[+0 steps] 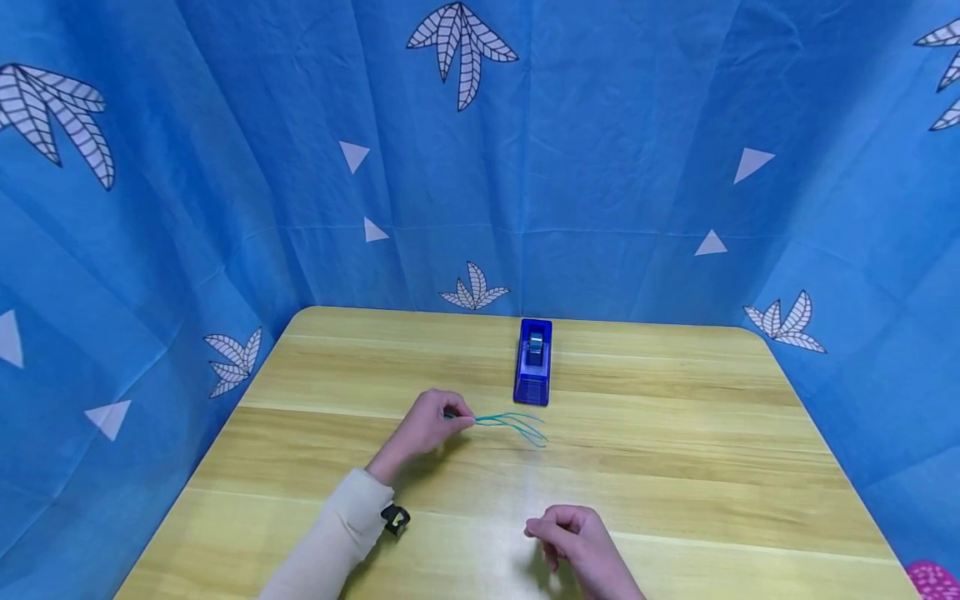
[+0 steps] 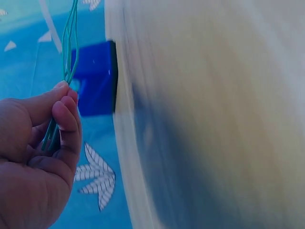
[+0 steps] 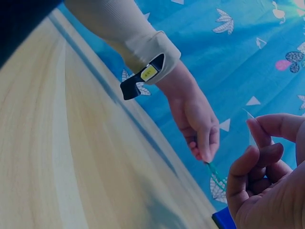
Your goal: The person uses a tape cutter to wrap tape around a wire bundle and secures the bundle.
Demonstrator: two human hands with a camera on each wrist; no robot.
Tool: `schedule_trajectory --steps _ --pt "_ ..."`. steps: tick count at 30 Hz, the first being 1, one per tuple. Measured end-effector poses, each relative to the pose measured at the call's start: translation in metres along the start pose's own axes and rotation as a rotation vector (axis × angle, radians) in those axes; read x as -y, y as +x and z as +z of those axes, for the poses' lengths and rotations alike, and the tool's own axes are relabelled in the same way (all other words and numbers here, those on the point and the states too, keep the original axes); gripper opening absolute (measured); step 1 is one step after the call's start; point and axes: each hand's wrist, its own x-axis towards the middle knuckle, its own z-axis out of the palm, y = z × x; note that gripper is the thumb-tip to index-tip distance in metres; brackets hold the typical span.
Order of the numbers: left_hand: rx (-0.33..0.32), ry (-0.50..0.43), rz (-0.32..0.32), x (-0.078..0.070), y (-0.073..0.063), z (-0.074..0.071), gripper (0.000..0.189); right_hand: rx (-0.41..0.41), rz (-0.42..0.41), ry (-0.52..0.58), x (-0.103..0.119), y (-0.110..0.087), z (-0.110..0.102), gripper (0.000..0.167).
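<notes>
My left hand point(image 1: 431, 423) pinches a bundle of thin green cords point(image 1: 510, 420) between thumb and fingers, above the table. Their loose ends fan out to the right, and in the left wrist view the cords point(image 2: 70, 43) also show below the fingertips. Nearer the front, my right hand point(image 1: 573, 540) is apart from the cords, fingers curled. In the right wrist view its fingertips pinch a small clear strip point(image 3: 249, 115) that looks like tape, mostly hidden by the fingers. A blue tape dispenser point(image 1: 533, 385) stands beyond both hands, near the back edge.
The wooden table point(image 1: 697, 433) ends at a blue patterned curtain point(image 1: 615, 150) behind and at the sides. A black strap point(image 1: 395, 519) is around the left wrist. Something pink point(image 1: 932, 579) shows at the lower right corner.
</notes>
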Motion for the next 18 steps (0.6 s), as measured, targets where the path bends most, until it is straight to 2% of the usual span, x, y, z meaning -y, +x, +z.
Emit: schedule_trajectory --steps 8,18 --pt "0.065 -0.012 0.039 -0.021 -0.006 0.021 0.006 -0.012 -0.013 0.012 0.002 0.000 -0.001 0.044" --pt "0.115 -0.051 0.054 -0.034 -0.019 0.036 0.005 0.015 -0.047 0.035 0.002 0.001 0.000 0.042"
